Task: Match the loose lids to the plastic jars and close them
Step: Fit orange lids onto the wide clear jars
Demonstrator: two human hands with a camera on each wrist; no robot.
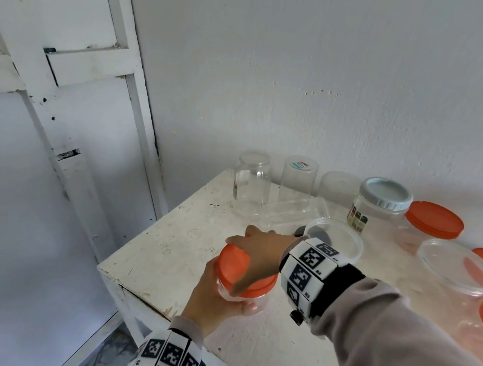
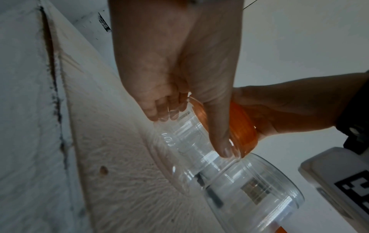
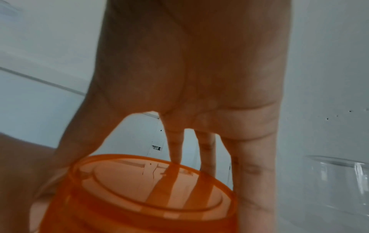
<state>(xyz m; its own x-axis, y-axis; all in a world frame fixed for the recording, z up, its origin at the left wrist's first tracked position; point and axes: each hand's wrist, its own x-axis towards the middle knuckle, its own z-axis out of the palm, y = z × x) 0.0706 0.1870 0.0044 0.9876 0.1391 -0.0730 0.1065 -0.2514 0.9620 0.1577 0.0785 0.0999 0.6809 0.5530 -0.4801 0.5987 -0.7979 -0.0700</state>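
Now we are closing a small clear jar (image 1: 242, 300) at the near left corner of the white table (image 1: 166, 243), left hand (image 1: 214, 298) curling round its body, right hand (image 1: 260, 246) clasping the orange lid (image 1: 235, 262) by spread fingers, likely needing twisting until seated.

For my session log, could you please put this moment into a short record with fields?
surface: white table, near its left front corner
left hand: holds the clear jar by its body
right hand: fingers spread over the orange lid, gripping its rim
lid state: on the jar mouth; whether fully screwed down cannot be told
already closed: jar with pale blue lid; jar with orange lid
upside down at the back: two clear jars
uncapped: wide clear jar
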